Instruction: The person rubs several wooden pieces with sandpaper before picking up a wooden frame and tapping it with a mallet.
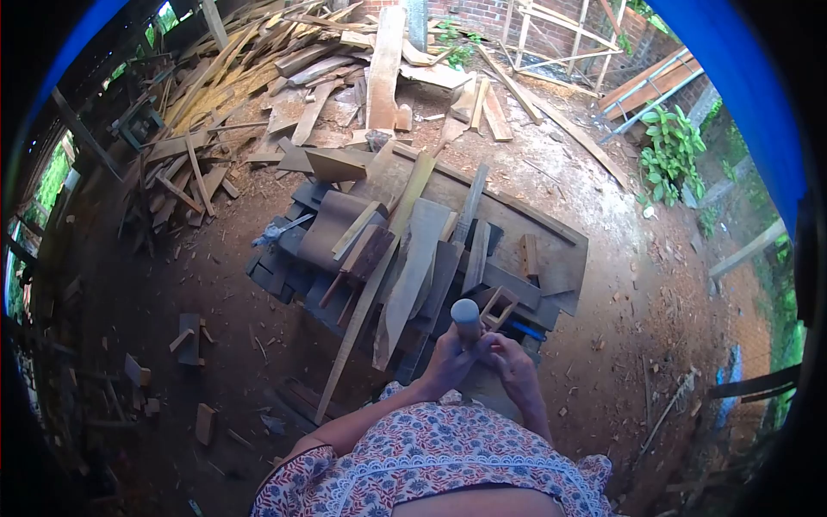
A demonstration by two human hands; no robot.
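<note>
My left hand [445, 360] is wrapped round an upright cylinder with a pale round top [465, 312], close in front of my body. Right beside it, my right hand [512, 358] has its fingers bent together against the cylinder's lower side; what they pinch is hidden. A small hollow wooden frame [498, 308] lies on the workbench [551, 284] just beyond my hands. A slim blue object [525, 330] rests near the bench's right edge. Left of my hands, a long grey board [413, 276] slants over the bench top.
Several narrow boards and a thin wooden strip [357, 323] lie across the bench, the strip jutting past its near edge. A wooden block [529, 257] sits on the right side. Heaped scrap planks [319, 69] fill the back. Loose offcuts [205, 424] lie on the left floor.
</note>
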